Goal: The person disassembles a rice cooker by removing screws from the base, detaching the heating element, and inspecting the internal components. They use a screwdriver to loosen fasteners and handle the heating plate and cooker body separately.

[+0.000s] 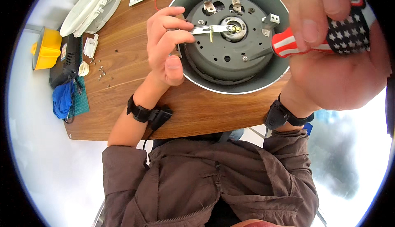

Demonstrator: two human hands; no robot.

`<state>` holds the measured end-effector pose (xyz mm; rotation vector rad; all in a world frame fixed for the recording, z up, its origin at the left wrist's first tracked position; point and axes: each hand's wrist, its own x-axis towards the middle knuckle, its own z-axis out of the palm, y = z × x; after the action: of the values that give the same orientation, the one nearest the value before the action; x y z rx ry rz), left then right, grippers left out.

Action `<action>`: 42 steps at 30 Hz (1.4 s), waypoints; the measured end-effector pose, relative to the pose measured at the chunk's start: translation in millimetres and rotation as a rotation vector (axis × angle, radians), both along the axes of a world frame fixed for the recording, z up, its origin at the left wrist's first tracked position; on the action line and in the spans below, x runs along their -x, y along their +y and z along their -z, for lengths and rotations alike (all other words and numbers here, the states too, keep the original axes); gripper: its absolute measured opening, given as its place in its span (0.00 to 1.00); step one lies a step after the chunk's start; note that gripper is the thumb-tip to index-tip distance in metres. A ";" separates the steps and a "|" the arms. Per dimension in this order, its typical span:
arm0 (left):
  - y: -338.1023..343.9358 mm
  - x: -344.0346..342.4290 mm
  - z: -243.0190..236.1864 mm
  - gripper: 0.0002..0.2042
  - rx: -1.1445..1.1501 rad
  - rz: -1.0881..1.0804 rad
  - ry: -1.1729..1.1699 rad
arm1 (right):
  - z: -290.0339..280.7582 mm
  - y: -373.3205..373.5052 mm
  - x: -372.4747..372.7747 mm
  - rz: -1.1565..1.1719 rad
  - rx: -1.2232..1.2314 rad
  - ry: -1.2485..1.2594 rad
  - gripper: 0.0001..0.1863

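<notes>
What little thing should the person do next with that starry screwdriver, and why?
I'd probably give the screwdriver a small turn with the right hand, because that hand grips it and the tool's tip seems to be at a screw in the grey metal plate. Which way to turn, the picture doesn't show.

1 screwdriver (345, 37), 1 round housing (265, 3), 2 wristbands (139, 112).

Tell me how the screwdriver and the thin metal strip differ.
The screwdriver is thick-handled in red, white and black; the metal strip is thin and silvery. The right hand grips the screwdriver, while one end of the metal strip is at the left hand. The screwdriver points at an off-centre screw; the metal strip reaches the central ring. Both extend over the round plate.
</notes>
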<state>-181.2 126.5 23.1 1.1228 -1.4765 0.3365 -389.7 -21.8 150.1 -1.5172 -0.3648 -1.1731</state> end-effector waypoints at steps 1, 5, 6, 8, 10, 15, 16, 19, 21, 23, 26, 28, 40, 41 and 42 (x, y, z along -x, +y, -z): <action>0.0 1.4 -0.7 0.26 0.005 -0.005 -0.010 | 0.4 -0.3 -0.7 -0.016 0.003 0.000 0.17; 1.9 -1.1 0.3 0.26 0.041 -0.008 -0.025 | 1.1 0.2 -2.8 -0.064 0.014 0.005 0.17; 2.8 -1.2 -0.6 0.27 0.041 -0.006 -0.030 | 1.1 1.0 -3.3 -0.082 0.012 0.005 0.17; 4.1 -2.3 -1.8 0.27 0.050 -0.003 -0.043 | 1.3 2.0 -3.9 -0.114 0.013 0.005 0.17; 2.8 -6.8 -1.8 0.27 0.069 -0.004 -0.062 | 1.1 1.7 -4.5 -0.145 0.011 0.005 0.17; 2.5 -26.9 -8.6 0.28 0.076 -0.061 -0.100 | 0.7 -1.5 -9.6 -0.202 0.011 0.008 0.17; 1.9 -26.6 -6.5 0.28 0.091 -0.059 -0.084 | 0.6 -0.2 -9.1 -0.211 0.010 0.010 0.18; 0.6 -26.6 2.4 0.26 0.123 -0.073 -0.038 | -1.5 -0.3 -13.2 -0.252 0.017 0.010 0.18; 0.8 -20.1 3.4 0.26 0.126 -0.074 0.000 | -2.2 0.5 -15.3 -0.275 0.020 0.011 0.18; -0.1 -18.5 4.5 0.25 0.124 -0.064 0.028 | -2.0 1.5 -17.7 -0.292 0.027 0.015 0.18; -1.1 -22.0 5.7 0.25 0.124 -0.078 -0.003 | -2.8 -0.7 -22.0 -0.329 0.033 0.027 0.18; -3.5 -22.3 10.3 0.25 0.136 -0.062 0.024 | -3.5 -1.0 -22.8 -0.346 0.038 0.037 0.18; -4.0 -18.1 13.4 0.26 0.142 -0.023 0.097 | -11.7 3.3 -29.1 -0.443 0.054 0.083 0.18; -3.7 -16.6 12.2 0.26 0.140 -0.022 0.110 | -12.2 3.8 -29.8 -0.451 0.054 0.088 0.18; -4.7 -16.5 12.2 0.26 0.154 -0.019 0.103 | -12.6 3.6 -30.8 -0.456 0.058 0.091 0.18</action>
<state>-164.7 121.8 11.0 1.0165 -1.3280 0.3930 -358.9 -18.2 162.7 -1.4329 -0.6487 -0.7379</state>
